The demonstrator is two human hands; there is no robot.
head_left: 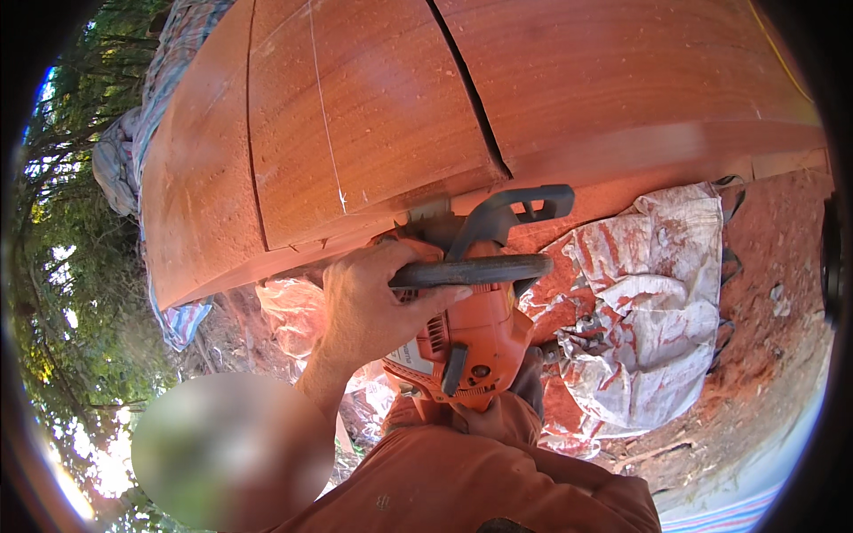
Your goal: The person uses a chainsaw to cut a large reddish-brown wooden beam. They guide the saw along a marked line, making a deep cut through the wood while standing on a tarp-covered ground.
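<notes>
An orange chainsaw point(484, 338) is in front of me, against the near edge of a large reddish-brown wooden slab point(373, 107). My left hand point(364, 293) is wrapped round its black front handle point(480, 271). My right hand point(498, 417) is low at the saw's rear end, closed there, with its fingers partly hidden by the saw body. The black hand guard point(542, 204) stands beyond the front handle. A bit of grey metal point(431, 211) shows at the wood's edge; the rest of the guide bar is hidden.
Two dark cuts run across the slab, a pale marked line point(322, 98) between them. A dusty white sack point(657, 311) lies on the red ground at right, beside sawdust. Striped sheeting point(182, 53) edges the slab at left, near trees point(67, 240). A blurred patch covers the lower left.
</notes>
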